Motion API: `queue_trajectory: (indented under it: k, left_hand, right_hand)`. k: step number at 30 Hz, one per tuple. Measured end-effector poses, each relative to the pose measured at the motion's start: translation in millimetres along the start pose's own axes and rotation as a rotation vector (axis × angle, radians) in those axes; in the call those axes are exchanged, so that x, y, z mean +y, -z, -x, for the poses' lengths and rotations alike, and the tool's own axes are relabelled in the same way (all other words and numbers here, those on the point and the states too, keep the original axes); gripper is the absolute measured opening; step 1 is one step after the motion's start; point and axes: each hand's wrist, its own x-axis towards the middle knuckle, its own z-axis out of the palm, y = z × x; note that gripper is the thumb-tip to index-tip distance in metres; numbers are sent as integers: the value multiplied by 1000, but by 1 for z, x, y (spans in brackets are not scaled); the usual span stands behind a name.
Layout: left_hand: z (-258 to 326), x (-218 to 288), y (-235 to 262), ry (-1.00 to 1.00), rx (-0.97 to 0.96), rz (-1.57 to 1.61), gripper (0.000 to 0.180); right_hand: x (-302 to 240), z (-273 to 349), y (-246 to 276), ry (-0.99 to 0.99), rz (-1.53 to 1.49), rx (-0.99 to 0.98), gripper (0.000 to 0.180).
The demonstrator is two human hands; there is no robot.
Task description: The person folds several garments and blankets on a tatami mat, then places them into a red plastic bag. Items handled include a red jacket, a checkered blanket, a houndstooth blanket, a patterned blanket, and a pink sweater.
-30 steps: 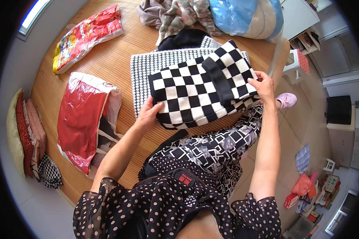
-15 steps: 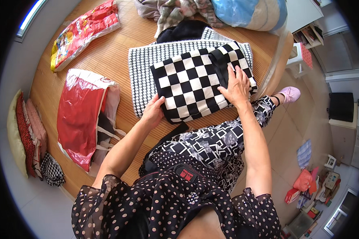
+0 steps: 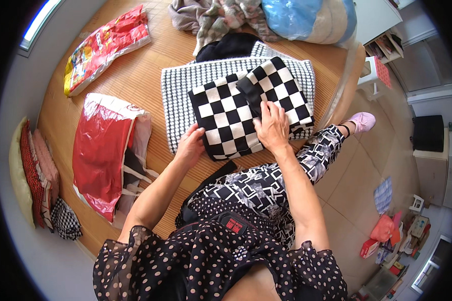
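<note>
A black-and-white checkered knit garment (image 3: pixel 224 106) lies folded in front of me, with a black-edged part (image 3: pixel 281 85) turned over on top of it. My right hand (image 3: pixel 273 126) grips this turned-over part near its black band, fingers bent and thumb to the left. At the garment's lower left edge, my left hand (image 3: pixel 190 146) holds the border with fingers close together. Beneath lies a larger black-and-white patterned knit (image 3: pixel 178 83), its own layers folded. Part of a black cloth (image 3: pixel 228 46) shows beyond it.
A red-and-white plastic bag (image 3: pixel 100 150) lies at left, with a red-and-yellow package (image 3: pixel 108 50) beyond. Grey bunched clothing (image 3: pixel 221 20) and a blue-and-beige bundle (image 3: pixel 309 20) sit at the far side. The wooden surface's rounded edge (image 3: pixel 344 85) and a white stool (image 3: pixel 370 78) are on the right.
My right hand has moved left, carrying the garment's right part with its black band inward over the body. The left hand stays at the left edge.
</note>
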Motion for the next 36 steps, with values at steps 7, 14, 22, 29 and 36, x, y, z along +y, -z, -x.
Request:
queue_trajectory:
  k: [7,14,22,29,36]
  left_hand:
    - [-32,68,-27,-956,124,-1087,32]
    - [-137,83,-111,-714,-130,-1543,71]
    - [-141,109,-140,-229,-260,-1671,73]
    - [-120,98,-107,106,-303,-947,79]
    - [-117,68,-91,-174,-313,-869,40]
  right_hand:
    - [43,44,18,-348,-595,489,34]
    - [69,41,6,-869,-1497,702,51]
    - [68,45,1,-1051,-1681,48,45]
    - [51,27,2,-902,-2137,270,32]
    - [50,30,2,-907,-1918,157,38]
